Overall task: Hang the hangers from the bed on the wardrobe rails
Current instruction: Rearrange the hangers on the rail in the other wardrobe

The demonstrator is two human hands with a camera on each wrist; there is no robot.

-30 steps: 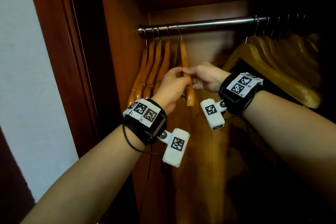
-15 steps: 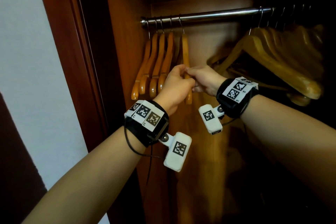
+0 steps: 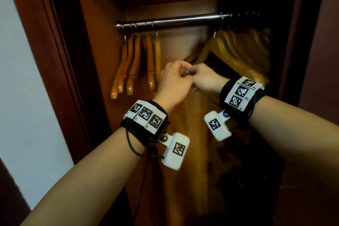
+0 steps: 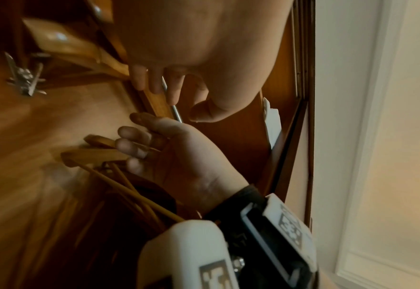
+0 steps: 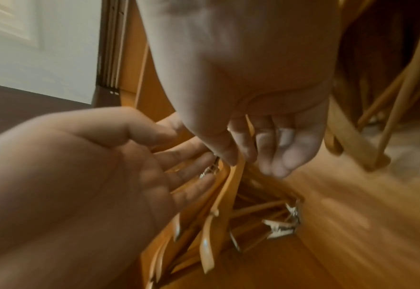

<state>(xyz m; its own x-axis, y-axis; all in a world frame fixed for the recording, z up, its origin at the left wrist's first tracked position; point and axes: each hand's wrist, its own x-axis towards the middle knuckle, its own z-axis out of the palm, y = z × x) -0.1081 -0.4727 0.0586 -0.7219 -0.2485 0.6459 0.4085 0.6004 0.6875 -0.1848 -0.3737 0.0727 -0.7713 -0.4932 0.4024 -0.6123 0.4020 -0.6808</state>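
A steel rail [image 3: 183,20] crosses the wardrobe. Several wooden hangers [image 3: 135,64] hang spaced out at its left end, and a crowded bunch [image 3: 238,51] hangs at the right. My hands meet in the gap between the two groups. The right hand [image 3: 203,79] pinches the lower end of one hanger's arm [image 4: 159,103] between thumb and forefinger. The left hand [image 3: 181,71] has relaxed fingers [image 4: 154,86], and their tips rest on that same arm. The hook of this hanger is hidden, and the wrist views are blurred.
The wardrobe's left side panel [image 3: 95,60] and door frame [image 3: 55,60] stand close to the left hangers. A white wall [image 3: 22,97] lies further left. Metal clips [image 4: 26,78] hang on the right-hand bunch. The lower wardrobe is dark.
Both hands have let go of the fifth hanger in the left group and moved right into the gap. That hanger now hangs free. The head view has shifted right.
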